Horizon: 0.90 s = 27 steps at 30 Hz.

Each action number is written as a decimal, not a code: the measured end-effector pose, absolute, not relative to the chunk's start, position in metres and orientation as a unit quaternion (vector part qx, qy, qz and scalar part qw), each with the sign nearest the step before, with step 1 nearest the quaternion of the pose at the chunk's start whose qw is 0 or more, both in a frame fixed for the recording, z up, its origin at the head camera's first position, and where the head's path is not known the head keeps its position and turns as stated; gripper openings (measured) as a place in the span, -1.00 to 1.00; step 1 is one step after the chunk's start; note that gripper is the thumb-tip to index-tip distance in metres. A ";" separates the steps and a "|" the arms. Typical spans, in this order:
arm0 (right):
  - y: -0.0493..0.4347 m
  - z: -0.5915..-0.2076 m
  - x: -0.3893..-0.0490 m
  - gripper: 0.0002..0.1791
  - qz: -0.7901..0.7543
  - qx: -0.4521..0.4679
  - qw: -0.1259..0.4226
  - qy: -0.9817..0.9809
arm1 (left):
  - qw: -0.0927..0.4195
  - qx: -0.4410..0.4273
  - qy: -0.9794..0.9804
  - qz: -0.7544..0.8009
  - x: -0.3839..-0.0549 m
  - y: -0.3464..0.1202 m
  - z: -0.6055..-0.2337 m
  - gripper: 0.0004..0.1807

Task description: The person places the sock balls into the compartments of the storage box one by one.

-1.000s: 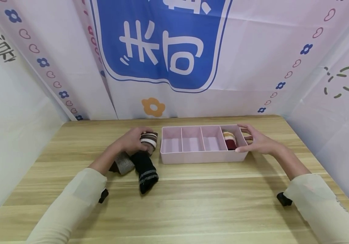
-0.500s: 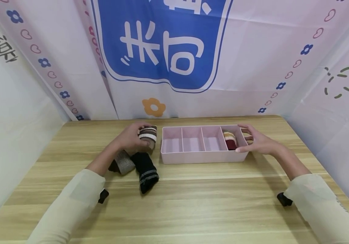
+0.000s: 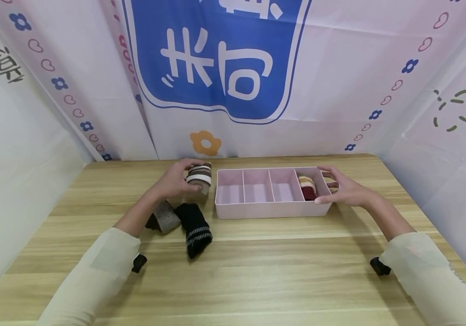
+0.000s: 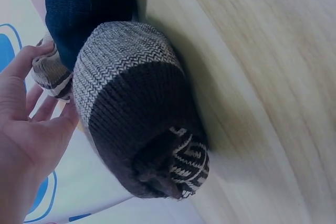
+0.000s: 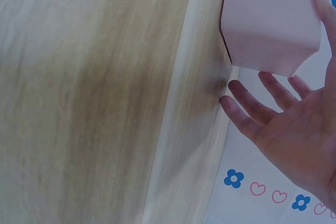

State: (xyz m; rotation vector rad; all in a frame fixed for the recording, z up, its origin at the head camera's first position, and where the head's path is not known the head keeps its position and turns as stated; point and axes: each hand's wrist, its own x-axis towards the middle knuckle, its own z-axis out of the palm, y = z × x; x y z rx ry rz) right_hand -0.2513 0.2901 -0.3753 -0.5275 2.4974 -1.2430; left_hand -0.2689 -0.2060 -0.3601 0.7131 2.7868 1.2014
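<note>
In the head view my left hand (image 3: 175, 180) holds a rolled sock (image 3: 199, 177) with brown, white and grey stripes between thumb and fingers, just left of the pink divided box (image 3: 271, 210). A black sock (image 3: 194, 231) and a rolled grey and dark sock (image 3: 165, 217) lie below that hand. The grey one (image 4: 131, 98) fills much of the left wrist view, hiding part of the striped sock (image 4: 52, 72). My right hand (image 3: 344, 188) grips the box's right end, thumb at the front corner and index finger at the back; its other fingers spread beside the end wall.
A rolled sock (image 3: 308, 188) in cream, yellow and dark red sits in the box's rightmost compartment. The wooden table (image 3: 281, 276) extends toward me. A printed cloth backdrop (image 3: 322, 99) stands behind the table's back edge.
The left hand has raised the striped sock away from the black sock and moved it slightly toward the back. The right hand and the box have stayed put.
</note>
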 end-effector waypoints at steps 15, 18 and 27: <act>0.291 -0.377 -0.252 0.16 -0.437 -0.183 0.151 0.868 | 0.009 0.224 0.876 0.427 -0.264 -0.202 -0.353 -0.25; 0.291 -0.376 -0.252 0.16 -0.437 -0.183 0.151 0.868 | 0.007 0.227 0.873 0.431 -0.264 -0.202 -0.352 -0.26; 0.291 -0.377 -0.252 0.16 -0.435 -0.184 0.149 0.869 | -0.005 0.256 0.854 0.454 -0.261 -0.200 -0.351 -0.36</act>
